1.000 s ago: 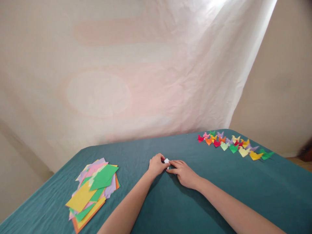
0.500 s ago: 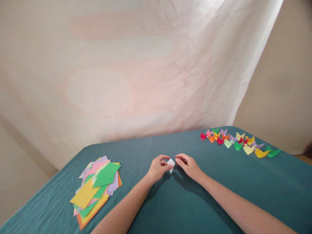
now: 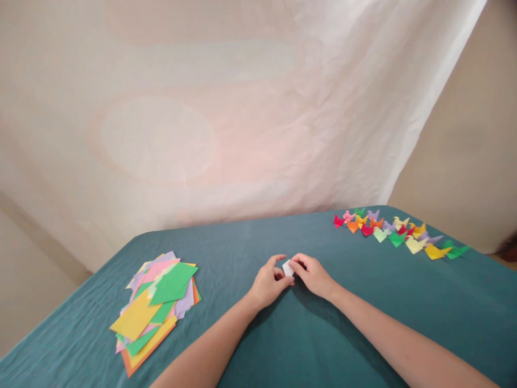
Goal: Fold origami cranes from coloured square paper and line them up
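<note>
A small piece of folded white paper (image 3: 287, 268) is between my hands above the middle of the table. My right hand (image 3: 314, 276) pinches its right edge between thumb and fingers. On the other side is my left hand (image 3: 268, 281), its index finger raised and its thumb stretched along the paper's lower edge. The left index and thumb stand apart; whether the thumb touches the paper I cannot tell.
Loose coloured paper sheets (image 3: 151, 312) lie in a messy pile on the left of the green cloth-covered table (image 3: 242, 237). Several folded paper birds (image 3: 398, 238) stand in rows at the far right. Behind the table hangs a pale cloth (image 3: 250, 134).
My right hand has closed onto the white paper's right edge. My left fingers have spread from their hold on it, and the paper has turned slightly. The view has shifted a little.
</note>
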The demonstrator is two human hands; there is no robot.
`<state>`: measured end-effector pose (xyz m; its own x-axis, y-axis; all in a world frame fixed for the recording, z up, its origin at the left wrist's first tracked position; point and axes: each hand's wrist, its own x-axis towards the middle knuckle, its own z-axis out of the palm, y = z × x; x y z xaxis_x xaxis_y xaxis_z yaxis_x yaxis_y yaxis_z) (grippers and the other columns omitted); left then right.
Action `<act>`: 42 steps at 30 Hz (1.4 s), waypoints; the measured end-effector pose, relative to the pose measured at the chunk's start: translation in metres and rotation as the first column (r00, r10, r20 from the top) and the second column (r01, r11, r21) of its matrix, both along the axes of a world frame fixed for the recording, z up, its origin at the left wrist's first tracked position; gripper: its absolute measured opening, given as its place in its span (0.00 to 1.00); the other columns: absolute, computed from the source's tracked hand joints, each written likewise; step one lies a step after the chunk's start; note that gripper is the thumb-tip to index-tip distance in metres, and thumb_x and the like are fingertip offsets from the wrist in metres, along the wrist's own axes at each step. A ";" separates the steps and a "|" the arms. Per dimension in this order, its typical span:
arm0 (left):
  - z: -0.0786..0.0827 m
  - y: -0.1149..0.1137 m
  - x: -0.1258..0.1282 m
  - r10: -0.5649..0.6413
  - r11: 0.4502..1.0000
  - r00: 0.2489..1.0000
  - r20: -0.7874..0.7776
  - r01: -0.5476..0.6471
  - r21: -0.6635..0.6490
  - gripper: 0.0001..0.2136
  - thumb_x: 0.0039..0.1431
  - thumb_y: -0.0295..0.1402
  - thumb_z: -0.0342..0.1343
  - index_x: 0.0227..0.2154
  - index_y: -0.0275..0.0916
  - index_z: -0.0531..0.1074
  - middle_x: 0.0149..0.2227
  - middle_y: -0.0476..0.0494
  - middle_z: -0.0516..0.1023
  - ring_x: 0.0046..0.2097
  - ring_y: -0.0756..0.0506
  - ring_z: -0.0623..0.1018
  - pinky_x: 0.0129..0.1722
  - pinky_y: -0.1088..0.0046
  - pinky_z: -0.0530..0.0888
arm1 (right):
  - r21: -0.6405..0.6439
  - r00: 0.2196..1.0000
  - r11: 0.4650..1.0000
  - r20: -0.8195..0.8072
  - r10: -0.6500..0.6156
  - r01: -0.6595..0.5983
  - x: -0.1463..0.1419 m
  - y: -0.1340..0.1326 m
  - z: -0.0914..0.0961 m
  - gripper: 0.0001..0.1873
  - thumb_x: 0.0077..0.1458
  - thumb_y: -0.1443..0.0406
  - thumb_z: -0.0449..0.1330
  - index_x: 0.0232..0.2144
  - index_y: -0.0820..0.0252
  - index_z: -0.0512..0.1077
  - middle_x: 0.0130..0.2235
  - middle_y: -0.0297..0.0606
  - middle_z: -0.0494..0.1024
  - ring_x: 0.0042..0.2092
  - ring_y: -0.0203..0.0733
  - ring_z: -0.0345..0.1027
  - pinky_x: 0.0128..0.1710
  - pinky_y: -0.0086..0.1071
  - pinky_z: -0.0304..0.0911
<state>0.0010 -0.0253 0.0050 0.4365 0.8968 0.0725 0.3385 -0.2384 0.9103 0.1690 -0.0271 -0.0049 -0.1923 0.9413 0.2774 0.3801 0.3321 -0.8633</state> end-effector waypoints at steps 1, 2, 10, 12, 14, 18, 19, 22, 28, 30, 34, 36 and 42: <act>-0.001 -0.001 0.000 -0.021 1.000 1.000 0.005 0.021 -0.003 0.28 0.50 0.31 0.57 0.55 0.37 0.56 0.24 0.52 0.75 0.28 0.50 0.75 0.29 0.78 0.67 | -0.005 1.000 1.000 0.000 -0.003 0.003 0.000 0.001 -0.001 0.14 0.57 0.58 0.50 0.27 0.60 0.68 0.25 0.32 0.71 0.28 0.36 0.62 0.30 0.29 0.58; -0.001 -0.002 0.001 -0.035 0.999 0.999 0.016 0.035 -0.003 0.29 0.50 0.30 0.56 0.56 0.37 0.54 0.24 0.52 0.75 0.28 0.50 0.75 0.29 0.78 0.67 | -0.008 1.000 1.000 -0.001 -0.004 0.004 0.000 0.001 -0.001 0.14 0.57 0.58 0.50 0.27 0.60 0.68 0.25 0.32 0.71 0.27 0.36 0.62 0.30 0.29 0.58; 0.001 -0.007 0.001 -0.047 0.999 0.997 0.054 0.046 0.020 0.29 0.53 0.30 0.54 0.58 0.37 0.51 0.24 0.52 0.75 0.27 0.51 0.74 0.28 0.79 0.66 | -0.040 0.994 0.994 0.019 0.104 -0.104 0.005 0.001 0.003 0.16 0.57 0.56 0.50 0.24 0.60 0.66 0.24 0.30 0.68 0.26 0.34 0.59 0.28 0.27 0.55; 0.004 -0.007 0.000 -0.054 0.998 0.998 0.041 0.053 0.021 0.29 0.53 0.31 0.54 0.58 0.36 0.51 0.24 0.51 0.75 0.25 0.51 0.72 0.27 0.79 0.65 | -0.013 0.994 0.995 0.041 0.097 -0.097 0.005 0.001 0.003 0.17 0.57 0.56 0.50 0.23 0.60 0.65 0.23 0.29 0.67 0.25 0.33 0.58 0.28 0.27 0.55; 0.006 -0.007 0.000 -0.049 0.999 0.998 0.035 0.048 0.023 0.29 0.53 0.31 0.54 0.58 0.36 0.51 0.24 0.52 0.75 0.26 0.51 0.72 0.27 0.79 0.65 | 0.000 0.996 0.997 0.047 0.078 -0.078 0.004 0.001 0.002 0.17 0.57 0.56 0.50 0.23 0.60 0.65 0.23 0.29 0.67 0.25 0.33 0.58 0.28 0.26 0.54; 0.006 -0.005 -0.001 -0.039 0.999 0.998 0.048 0.039 0.000 0.30 0.51 0.31 0.55 0.57 0.37 0.52 0.24 0.53 0.75 0.27 0.50 0.74 0.28 0.78 0.66 | 0.003 0.998 0.999 0.052 0.046 -0.047 0.002 0.001 0.000 0.16 0.58 0.56 0.50 0.24 0.60 0.65 0.24 0.30 0.68 0.26 0.33 0.58 0.28 0.26 0.54; 0.005 -0.004 -0.001 -0.038 0.999 0.998 0.053 0.038 -0.010 0.31 0.51 0.30 0.56 0.57 0.38 0.52 0.24 0.53 0.75 0.27 0.50 0.75 0.29 0.78 0.67 | 0.003 0.998 0.999 0.050 0.039 -0.039 0.002 0.001 0.000 0.16 0.58 0.56 0.49 0.25 0.60 0.65 0.24 0.30 0.68 0.26 0.33 0.59 0.28 0.27 0.54; 0.003 -0.002 -0.002 -0.037 0.999 0.998 0.051 0.039 -0.026 0.31 0.50 0.30 0.56 0.57 0.38 0.53 0.24 0.53 0.76 0.28 0.50 0.75 0.29 0.78 0.67 | 0.002 0.999 1.000 0.043 0.016 -0.016 0.002 0.002 -0.001 0.16 0.58 0.56 0.49 0.25 0.60 0.66 0.24 0.30 0.69 0.26 0.34 0.59 0.28 0.27 0.55; 0.000 -0.002 -0.003 0.025 0.998 1.000 0.011 -0.026 0.056 0.26 0.51 0.35 0.56 0.53 0.38 0.59 0.22 0.54 0.73 0.25 0.51 0.72 0.28 0.78 0.67 | 0.002 0.999 1.000 0.034 0.006 -0.006 0.004 0.005 -0.002 0.17 0.59 0.56 0.47 0.25 0.60 0.65 0.24 0.31 0.69 0.26 0.34 0.61 0.28 0.27 0.56; -0.001 0.000 -0.004 0.113 0.986 0.993 -0.017 -0.110 0.125 0.25 0.49 0.38 0.59 0.50 0.38 0.63 0.24 0.52 0.73 0.26 0.51 0.71 0.27 0.78 0.66 | 0.003 0.999 1.000 0.033 0.002 -0.002 0.004 0.005 -0.003 0.18 0.60 0.56 0.46 0.24 0.60 0.65 0.24 0.31 0.69 0.27 0.35 0.61 0.29 0.27 0.56; -0.001 0.003 -0.007 0.177 0.968 0.983 0.045 -0.182 0.174 0.18 0.53 0.39 0.55 0.46 0.38 0.68 0.36 0.45 0.75 0.35 0.49 0.74 0.32 0.77 0.68 | 0.003 0.999 1.000 0.046 0.004 -0.004 0.003 0.005 -0.003 0.19 0.60 0.56 0.46 0.24 0.60 0.65 0.23 0.31 0.68 0.27 0.35 0.61 0.28 0.27 0.56; -0.001 0.004 -0.008 0.147 0.976 0.987 0.072 -0.156 0.154 0.15 0.57 0.39 0.51 0.45 0.37 0.69 0.36 0.45 0.76 0.36 0.49 0.74 0.33 0.76 0.69 | 0.004 0.998 1.000 0.055 0.011 -0.011 0.003 0.005 -0.003 0.19 0.60 0.56 0.46 0.24 0.60 0.65 0.24 0.32 0.68 0.27 0.35 0.61 0.28 0.27 0.56; 0.001 0.003 -0.009 0.087 0.983 0.994 0.064 -0.096 0.156 0.12 0.59 0.38 0.48 0.39 0.37 0.72 0.35 0.45 0.76 0.34 0.48 0.74 0.33 0.75 0.69 | 0.013 0.995 0.998 0.082 0.053 -0.054 0.001 0.001 -0.001 0.19 0.60 0.56 0.47 0.24 0.60 0.67 0.24 0.32 0.70 0.28 0.36 0.62 0.30 0.28 0.57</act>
<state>-0.0080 -0.0221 0.0055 0.3443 0.9079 0.2393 0.3147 -0.3517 0.8817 0.1699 -0.0258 -0.0056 -0.2647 0.9248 0.2734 0.4304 0.3670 -0.8247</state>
